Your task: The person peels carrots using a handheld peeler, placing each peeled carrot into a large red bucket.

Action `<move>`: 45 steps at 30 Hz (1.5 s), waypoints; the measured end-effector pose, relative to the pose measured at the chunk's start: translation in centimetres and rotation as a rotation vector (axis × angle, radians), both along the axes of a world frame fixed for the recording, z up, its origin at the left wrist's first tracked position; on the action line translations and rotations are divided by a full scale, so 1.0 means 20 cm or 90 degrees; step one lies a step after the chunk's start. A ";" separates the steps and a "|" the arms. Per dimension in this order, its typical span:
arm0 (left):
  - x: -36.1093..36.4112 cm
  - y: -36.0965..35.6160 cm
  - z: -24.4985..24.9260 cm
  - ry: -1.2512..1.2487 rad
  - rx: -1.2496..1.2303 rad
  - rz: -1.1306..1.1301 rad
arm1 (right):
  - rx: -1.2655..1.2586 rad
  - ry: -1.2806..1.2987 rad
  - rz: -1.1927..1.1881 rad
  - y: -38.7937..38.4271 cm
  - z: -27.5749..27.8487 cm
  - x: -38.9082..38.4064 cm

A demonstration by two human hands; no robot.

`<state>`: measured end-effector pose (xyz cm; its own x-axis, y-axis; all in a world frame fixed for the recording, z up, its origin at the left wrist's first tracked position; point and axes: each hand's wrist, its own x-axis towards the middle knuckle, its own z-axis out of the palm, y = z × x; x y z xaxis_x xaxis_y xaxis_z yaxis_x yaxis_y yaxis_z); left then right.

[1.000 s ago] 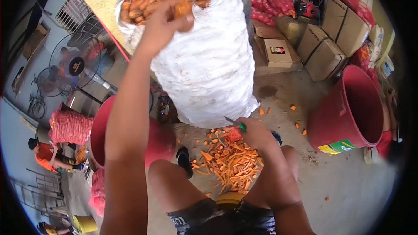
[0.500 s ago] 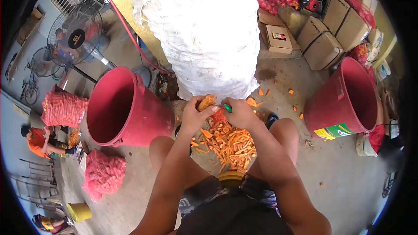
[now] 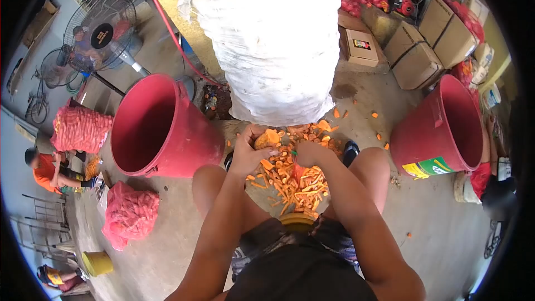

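Note:
My left hand [image 3: 249, 153] is closed around a carrot piece [image 3: 268, 138] with a bright orange cut face, above the pile. My right hand [image 3: 313, 154] is closed just to its right, fingers pointing down. By its fingertips shows a bit of green [image 3: 293, 152], and a thin red, mesh-like piece [image 3: 299, 171] hangs below; what exactly they are I cannot make out. Under both hands, between my knees, lies a heap of cut carrot sticks and slices [image 3: 298, 192]. The rim of a yellow container [image 3: 295, 220] shows at its near end.
A tall white sack [image 3: 273, 50] topped with carrots stands ahead. Big red tubs stand left [image 3: 192, 139] and right [image 3: 426, 128]. Pink mesh bags [image 3: 131, 212] lie at left, near a fan [image 3: 103, 36] and a seated person [image 3: 47, 170]. Cardboard boxes [image 3: 415, 58] are stacked at back right.
My hands have drawn apart. The right one has lowered toward the heap with the red and green things, while the left has turned the carrot so its cut face shows.

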<state>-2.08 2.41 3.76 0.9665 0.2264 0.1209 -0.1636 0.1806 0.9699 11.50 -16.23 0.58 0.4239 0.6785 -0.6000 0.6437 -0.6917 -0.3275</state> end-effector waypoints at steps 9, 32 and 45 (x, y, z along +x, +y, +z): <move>0.07 -0.06 -0.03 0.146 -0.006 0.148 | 0.357 -0.036 -0.182 -0.11 0.23 -0.01; 0.05 -0.03 -0.11 0.239 0.053 -0.046 | 0.399 0.098 -0.284 -0.25 0.39 0.15; 0.02 -0.07 0.05 0.182 -0.040 -0.064 | 0.597 0.297 -0.295 -0.19 0.31 0.14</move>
<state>-1.71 0.97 4.81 0.9772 0.1262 -0.1709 0.1365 0.2433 0.9603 14.25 -20.08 6.81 0.6183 0.7789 -0.1049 0.0712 -0.1884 -0.9795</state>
